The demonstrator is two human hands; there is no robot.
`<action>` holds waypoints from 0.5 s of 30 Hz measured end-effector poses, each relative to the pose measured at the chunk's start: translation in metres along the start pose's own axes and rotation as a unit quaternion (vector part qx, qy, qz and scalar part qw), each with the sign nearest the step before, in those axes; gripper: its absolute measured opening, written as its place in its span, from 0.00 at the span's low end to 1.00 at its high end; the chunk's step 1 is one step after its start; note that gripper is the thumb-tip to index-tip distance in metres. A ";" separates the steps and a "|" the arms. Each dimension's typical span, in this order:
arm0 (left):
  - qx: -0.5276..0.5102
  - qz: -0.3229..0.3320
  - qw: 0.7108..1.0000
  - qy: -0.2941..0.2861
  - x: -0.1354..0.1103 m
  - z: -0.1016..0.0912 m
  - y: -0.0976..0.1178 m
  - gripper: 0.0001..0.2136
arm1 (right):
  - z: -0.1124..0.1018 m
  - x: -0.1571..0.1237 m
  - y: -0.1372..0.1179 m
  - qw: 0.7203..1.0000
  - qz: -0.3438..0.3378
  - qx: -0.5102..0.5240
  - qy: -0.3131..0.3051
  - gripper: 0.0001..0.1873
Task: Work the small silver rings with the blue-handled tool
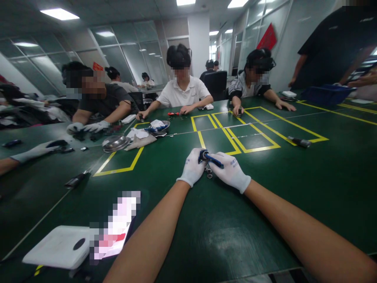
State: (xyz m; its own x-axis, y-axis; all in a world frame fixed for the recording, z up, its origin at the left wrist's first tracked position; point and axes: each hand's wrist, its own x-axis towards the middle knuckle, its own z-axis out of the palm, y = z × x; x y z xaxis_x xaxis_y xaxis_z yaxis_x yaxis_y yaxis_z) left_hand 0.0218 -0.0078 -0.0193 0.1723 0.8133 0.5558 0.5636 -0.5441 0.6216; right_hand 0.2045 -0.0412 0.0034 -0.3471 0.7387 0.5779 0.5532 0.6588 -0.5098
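In the middle of the head view, both my hands are in white gloves above the green table (212,220). My left hand (192,167) is closed around the dark, round end of a blue-handled tool (215,160), where a small metal ring shows. The fingers of my right hand (231,169) grip its long blue handle from the other side. Its exact kind is too small to make out. Just below the fingertips lie a few small shiny metal ring-like pieces (209,173), apart from the gloves.
Left of my arms are a white box-like device (57,247) and a lit phone (118,228). A black-handled tool (77,180) lies farther off, another (299,142) at right. Metal bowls (115,144) stand at left. People work around the table; a blue bin (326,94) sits far right.
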 end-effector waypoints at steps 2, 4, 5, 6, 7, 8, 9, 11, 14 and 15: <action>0.001 0.000 1.000 0.001 0.000 0.000 0.000 0.13 | -0.001 0.000 -0.002 1.000 0.000 0.011 -0.001 0.15; 0.004 0.003 1.000 0.002 0.000 0.000 0.000 0.12 | -0.001 0.000 -0.003 1.000 0.002 0.018 -0.003 0.13; 0.006 0.006 1.000 0.002 0.000 0.000 0.000 0.12 | 0.000 0.000 -0.004 1.000 0.003 0.021 -0.004 0.12; 0.008 0.008 1.000 0.004 0.000 -0.001 0.000 0.11 | 0.000 0.000 -0.005 1.000 0.003 0.023 -0.004 0.12; 0.011 0.010 1.000 0.006 0.000 -0.001 0.000 0.11 | 0.001 -0.001 -0.005 1.000 0.002 0.027 -0.003 0.12; 0.015 0.012 1.000 0.008 0.000 -0.001 0.000 0.11 | 0.001 -0.001 -0.005 1.000 0.000 0.031 -0.003 0.11; 0.018 0.013 1.000 0.009 0.000 -0.001 0.000 0.11 | 0.001 -0.001 -0.006 0.999 -0.002 0.034 -0.003 0.11; 0.022 0.015 1.000 0.009 0.000 -0.001 0.000 0.11 | 0.002 -0.001 -0.006 0.999 -0.001 0.039 -0.003 0.11; 0.023 0.015 1.000 0.005 0.001 -0.002 0.001 0.12 | 0.002 -0.002 -0.006 0.999 0.007 0.039 -0.004 0.11; 0.021 0.015 1.000 0.005 0.001 -0.002 0.001 0.12 | 0.002 -0.002 -0.006 0.999 0.009 0.040 -0.005 0.11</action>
State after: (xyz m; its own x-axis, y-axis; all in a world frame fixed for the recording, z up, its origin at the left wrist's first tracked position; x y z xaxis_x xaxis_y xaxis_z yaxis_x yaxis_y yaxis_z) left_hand 0.0209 -0.0084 -0.0168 0.1824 0.7942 0.5796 0.5922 -0.5593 0.5800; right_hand 0.2001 -0.0464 0.0047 -0.3454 0.7516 0.5619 0.4977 0.6544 -0.5693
